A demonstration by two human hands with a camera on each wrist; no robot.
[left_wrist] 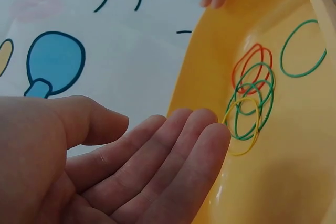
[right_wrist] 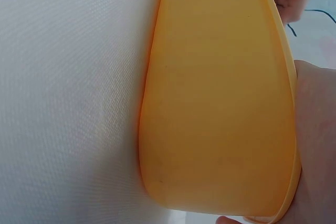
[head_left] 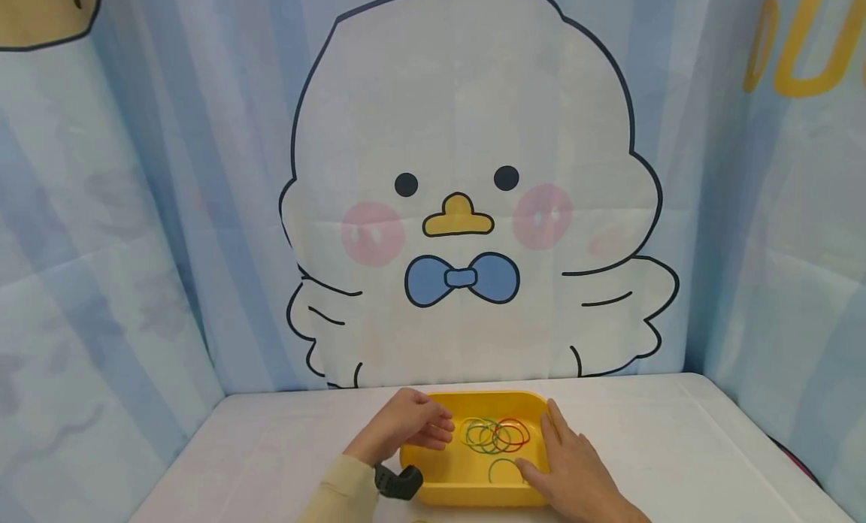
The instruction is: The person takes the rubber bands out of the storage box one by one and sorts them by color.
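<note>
Both hands (head_left: 487, 448) rest on yellow tray (head_left: 473, 493) holding rubber bands (head_left: 495, 435).

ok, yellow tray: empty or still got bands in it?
Not empty. The yellow tray holds a loose cluster of rubber bands, green, yellow and red, plus one green band lying apart.

only partial yellow letters, maybe "ou", on the backdrop curtain (head_left: 805, 49), top right

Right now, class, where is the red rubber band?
In the head view, the red rubber band lies inside the yellow tray, right of the green bands, between both hands.
</note>
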